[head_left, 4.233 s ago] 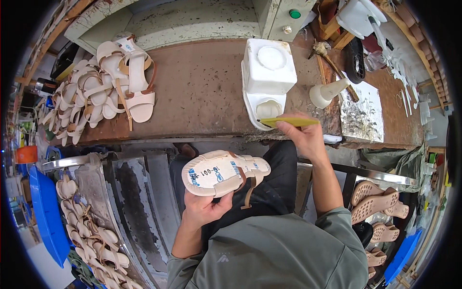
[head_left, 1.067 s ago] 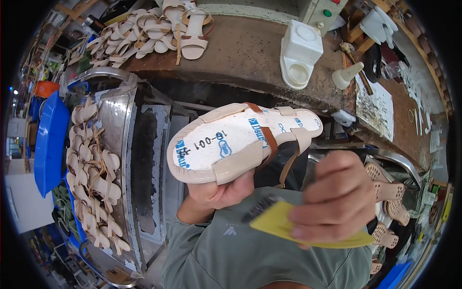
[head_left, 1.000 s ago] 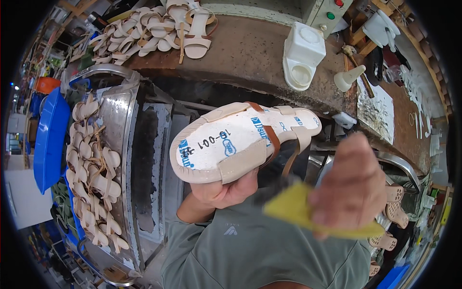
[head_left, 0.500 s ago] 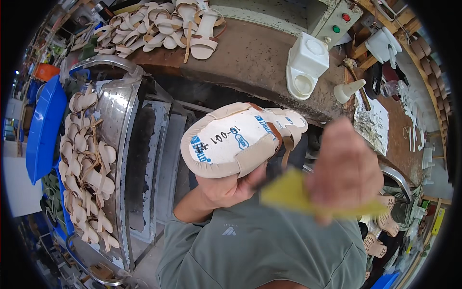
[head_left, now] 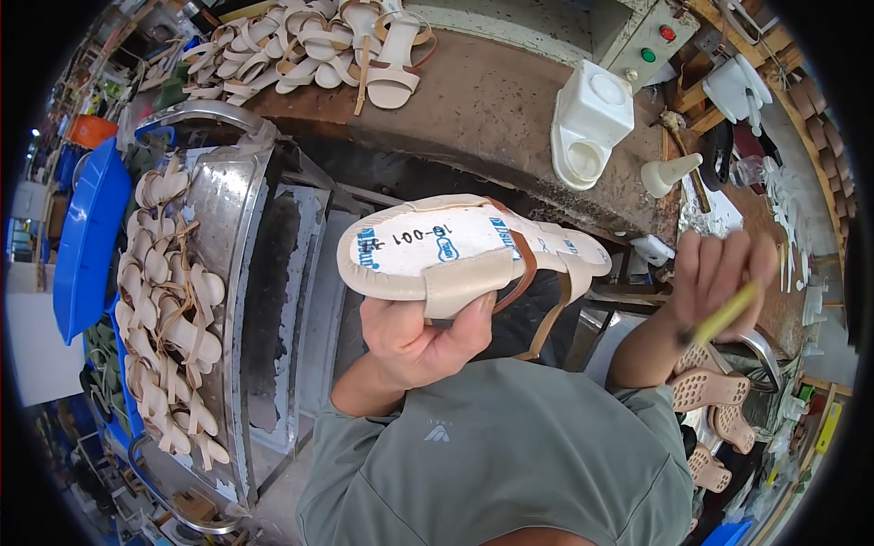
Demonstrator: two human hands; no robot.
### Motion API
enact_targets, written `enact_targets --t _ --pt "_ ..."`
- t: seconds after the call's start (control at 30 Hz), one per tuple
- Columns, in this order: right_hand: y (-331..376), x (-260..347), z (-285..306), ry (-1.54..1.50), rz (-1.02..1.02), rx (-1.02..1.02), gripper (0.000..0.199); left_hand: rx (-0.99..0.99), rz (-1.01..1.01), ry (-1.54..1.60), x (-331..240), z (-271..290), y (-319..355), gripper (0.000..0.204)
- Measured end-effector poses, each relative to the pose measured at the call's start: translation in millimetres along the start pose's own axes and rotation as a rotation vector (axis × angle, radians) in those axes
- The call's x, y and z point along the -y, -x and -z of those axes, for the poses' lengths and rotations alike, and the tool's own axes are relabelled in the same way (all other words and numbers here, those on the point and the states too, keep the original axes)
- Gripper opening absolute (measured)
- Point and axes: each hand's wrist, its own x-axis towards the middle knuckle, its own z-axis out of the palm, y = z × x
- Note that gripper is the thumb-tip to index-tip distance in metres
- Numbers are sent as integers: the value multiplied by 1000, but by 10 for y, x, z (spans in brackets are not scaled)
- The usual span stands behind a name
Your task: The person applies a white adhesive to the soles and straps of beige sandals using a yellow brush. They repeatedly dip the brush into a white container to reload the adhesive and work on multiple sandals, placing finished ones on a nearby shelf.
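A beige sandal upper (head_left: 401,278) hangs before my chest, its white insole board with blue print and black handwriting turned up. My left hand (head_left: 414,341) is closed on its near side, the thumb pressed against a wide beige strap. A brown strap and a loose tan strap dangle from the heel end, which points right. Over the bench's right edge, apart from the sandal, my right hand (head_left: 715,282) is closed around a slim yellow-handled tool (head_left: 728,314). The tool's tip looks dark and slants down to the left; blur hides its exact kind.
Sandals (head_left: 309,45) are heaped on the brown workbench (head_left: 455,100) ahead. A white dispenser (head_left: 592,127) and a cone-shaped nozzle (head_left: 669,175) stand at the right. More sandals (head_left: 164,309) fill a metal rack at left beside a blue tray (head_left: 91,246). Perforated soles (head_left: 710,389) lie right.
My right hand has swung right, away from the sandal, and the yellow tool with it. My left hand has tipped the sandal flatter, its heel end moving right.
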Motion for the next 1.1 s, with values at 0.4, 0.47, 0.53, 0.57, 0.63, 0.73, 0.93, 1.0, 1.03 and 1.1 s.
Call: enact_targets --t 0.4,0.47,0.53,0.57,0.63,0.73,0.93,1.0,1.03,1.1 --pt "661 -395 629 184 -914 -233 48 -50 -2 57 124 68 -58 28" --pt "724 -504 601 1 -875 -225 43 -57 -70 54 210 52 -80 30" --pt "652 -558 517 -98 -865 -153 34 13 -41 146 349 149 -131 29" --pt "634 -597 472 -151 -879 -163 30 29 -44 155 421 176 -159 26" --pt "617 -734 387 -325 -938 -207 24 -4 -33 320 516 225 -226 25" --pt "541 -887 280 -472 -850 -216 20 -64 43 345 723 230 -278 43" --pt "358 -868 153 -360 -821 -324 20 -58 188 485 617 -414 -142 82" --pt "355 -910 127 -374 -840 -274 19 176 275 621 708 -523 -40 83" --pt "353 -924 110 -435 -857 -288 18 228 310 687 694 -562 -126 80" --pt "348 -972 131 -501 -891 -288 18 234 267 724 748 -636 -217 74"
